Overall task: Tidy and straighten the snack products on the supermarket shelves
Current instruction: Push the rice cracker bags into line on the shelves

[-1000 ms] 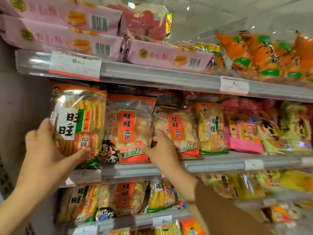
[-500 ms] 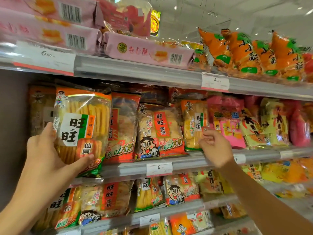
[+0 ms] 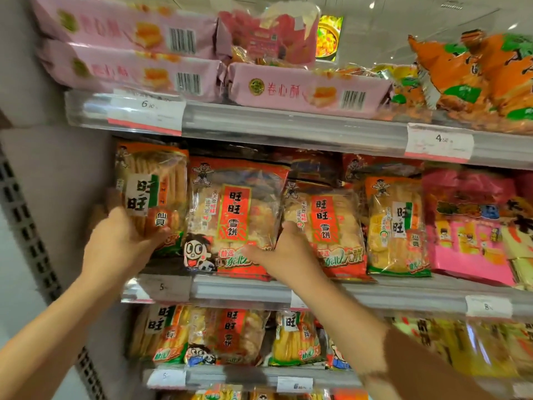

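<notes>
At the far left of the middle shelf (image 3: 239, 287), the left hand (image 3: 121, 243) grips the senbei bag (image 3: 153, 194), an orange-topped pack with a green and white label; the thumb lies across the bag's lower front and the other fingers wrap behind its left edge, so the bag stands upright at the shelf's end, just beside the grey side wall (image 3: 57, 180). Touching its right edge stands the large red rice-cracker bag (image 3: 233, 226), with a cartoon face at its lower left corner. The right hand (image 3: 284, 255) holds this bag's lower right corner, fingers spread over the front and thumb raised along its right edge, between it and a smaller red bag (image 3: 326, 226) that stands just beside. Further right stand a yellow senbei bag (image 3: 395, 223) and then a pink pack (image 3: 467, 229). A brown sleeve (image 3: 427, 368) covers the right forearm. On the shelf above, pink boxes (image 3: 305, 88) lie flat, with orange bags (image 3: 484, 76) to their right. The lower shelf (image 3: 230, 373) carries more bags of the same kinds.
</notes>
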`<act>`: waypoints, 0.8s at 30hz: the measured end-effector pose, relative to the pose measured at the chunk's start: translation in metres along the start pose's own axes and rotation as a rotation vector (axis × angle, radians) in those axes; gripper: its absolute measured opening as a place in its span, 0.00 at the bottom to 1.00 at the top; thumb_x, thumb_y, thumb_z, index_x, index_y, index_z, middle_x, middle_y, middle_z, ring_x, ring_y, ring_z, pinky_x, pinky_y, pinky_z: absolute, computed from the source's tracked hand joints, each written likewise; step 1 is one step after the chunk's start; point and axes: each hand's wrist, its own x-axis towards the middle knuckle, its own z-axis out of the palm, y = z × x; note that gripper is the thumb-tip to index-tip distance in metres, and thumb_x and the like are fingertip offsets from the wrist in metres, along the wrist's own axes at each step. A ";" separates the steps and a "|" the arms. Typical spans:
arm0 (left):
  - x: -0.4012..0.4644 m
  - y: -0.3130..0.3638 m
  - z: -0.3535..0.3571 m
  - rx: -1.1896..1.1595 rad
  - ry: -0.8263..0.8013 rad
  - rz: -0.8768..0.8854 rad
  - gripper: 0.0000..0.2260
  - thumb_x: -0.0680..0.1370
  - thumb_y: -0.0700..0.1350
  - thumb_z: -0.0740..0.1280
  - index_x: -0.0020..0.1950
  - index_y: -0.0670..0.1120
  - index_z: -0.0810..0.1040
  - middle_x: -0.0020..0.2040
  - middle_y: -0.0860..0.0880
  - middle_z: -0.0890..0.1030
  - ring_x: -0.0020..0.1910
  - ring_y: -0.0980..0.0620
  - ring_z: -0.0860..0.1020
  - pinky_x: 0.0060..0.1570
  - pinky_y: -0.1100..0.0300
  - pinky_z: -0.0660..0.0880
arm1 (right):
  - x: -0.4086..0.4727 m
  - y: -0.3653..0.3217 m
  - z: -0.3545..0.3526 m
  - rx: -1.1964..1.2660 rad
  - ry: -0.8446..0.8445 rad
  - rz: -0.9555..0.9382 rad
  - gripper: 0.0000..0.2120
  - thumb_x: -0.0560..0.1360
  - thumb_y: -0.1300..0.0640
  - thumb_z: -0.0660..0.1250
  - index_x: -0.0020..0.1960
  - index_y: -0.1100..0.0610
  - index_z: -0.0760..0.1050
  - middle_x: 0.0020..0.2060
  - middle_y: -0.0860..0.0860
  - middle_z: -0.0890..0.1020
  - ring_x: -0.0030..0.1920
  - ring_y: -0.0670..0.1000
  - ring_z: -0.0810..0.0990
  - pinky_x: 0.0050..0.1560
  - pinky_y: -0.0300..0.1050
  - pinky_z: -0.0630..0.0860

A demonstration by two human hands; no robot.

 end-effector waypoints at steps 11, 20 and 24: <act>-0.001 -0.017 0.006 0.116 -0.202 0.026 0.25 0.70 0.63 0.72 0.52 0.43 0.74 0.44 0.46 0.81 0.39 0.47 0.79 0.39 0.49 0.80 | 0.009 0.001 0.013 -0.140 0.132 -0.020 0.40 0.66 0.32 0.71 0.69 0.54 0.66 0.57 0.50 0.80 0.45 0.51 0.77 0.42 0.46 0.77; -0.039 0.024 -0.005 -0.061 0.165 0.750 0.28 0.76 0.53 0.64 0.71 0.37 0.67 0.65 0.36 0.71 0.65 0.37 0.68 0.64 0.43 0.66 | 0.001 -0.012 -0.013 0.107 0.290 -0.064 0.35 0.63 0.34 0.75 0.65 0.46 0.70 0.52 0.41 0.77 0.47 0.51 0.82 0.43 0.48 0.79; -0.067 0.058 0.008 -0.267 0.089 0.927 0.18 0.76 0.48 0.63 0.62 0.39 0.74 0.56 0.40 0.77 0.56 0.41 0.74 0.56 0.49 0.69 | -0.017 0.005 -0.051 0.271 0.279 -0.072 0.30 0.61 0.36 0.77 0.57 0.41 0.70 0.46 0.33 0.71 0.54 0.49 0.81 0.50 0.57 0.81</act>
